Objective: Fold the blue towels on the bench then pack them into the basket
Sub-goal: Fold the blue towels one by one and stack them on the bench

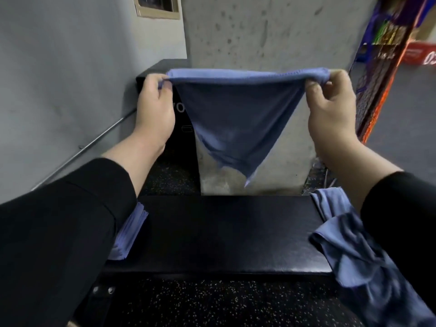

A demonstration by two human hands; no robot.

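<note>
Towel (238,119) stretched in the air between both hands, above and beyond the black tabletop (226,234).

Its top edge runs level from side to side, the rest hanging to a point over the tabletop's far edge; the left hand (154,107) pinches one upper corner, the right hand (330,102) the other, fingers curled tight on the cloth, each about equally near. Laying it flat looks like the next move, which means bringing it down and towards the person. A folded stack (128,234) sits at the tabletop's left end, loose towels (349,244) spill over the right end. No basket is in view.
</note>
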